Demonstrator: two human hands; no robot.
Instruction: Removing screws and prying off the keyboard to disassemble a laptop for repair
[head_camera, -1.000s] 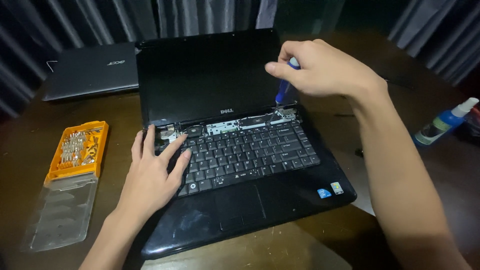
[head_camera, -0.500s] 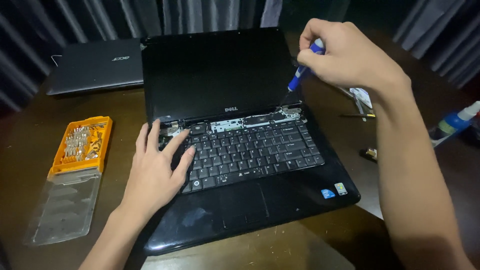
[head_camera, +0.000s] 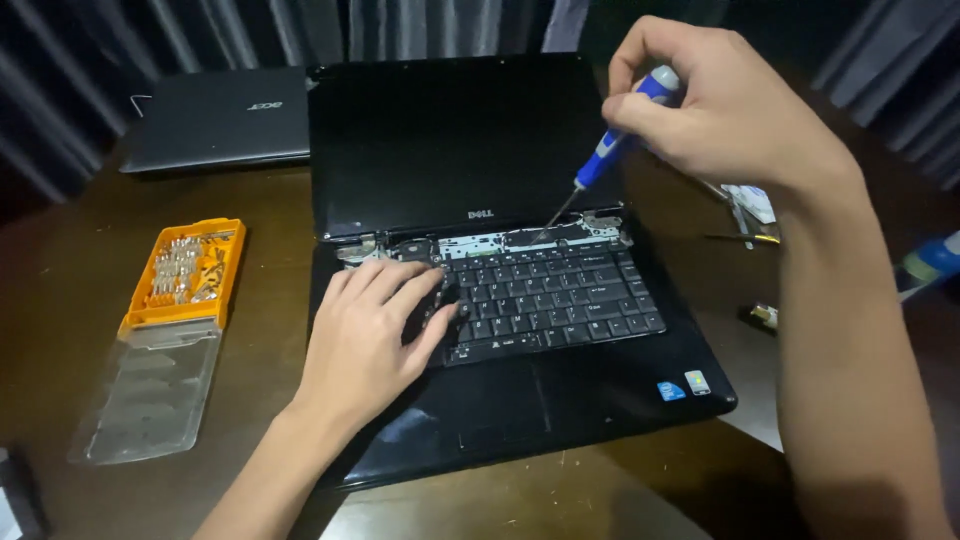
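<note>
A black open laptop lies on a dark wooden table, its strip above the keyboard removed so metal parts show. My left hand rests flat on the left side of the keyboard, fingers spread. My right hand hovers above the screen's right side and grips a blue and white screwdriver. The screwdriver's thin tip points down-left at the exposed strip near the right hinge.
An orange bit set with a clear lid lies left of the laptop. A second closed dark laptop sits at the back left. Small tools and a blue-capped bottle are at the right. Curtains hang behind.
My right hand has lifted and moved right with the screwdriver, now tilting its tip toward the strip above the keys. My left hand has stayed on the keyboard.
</note>
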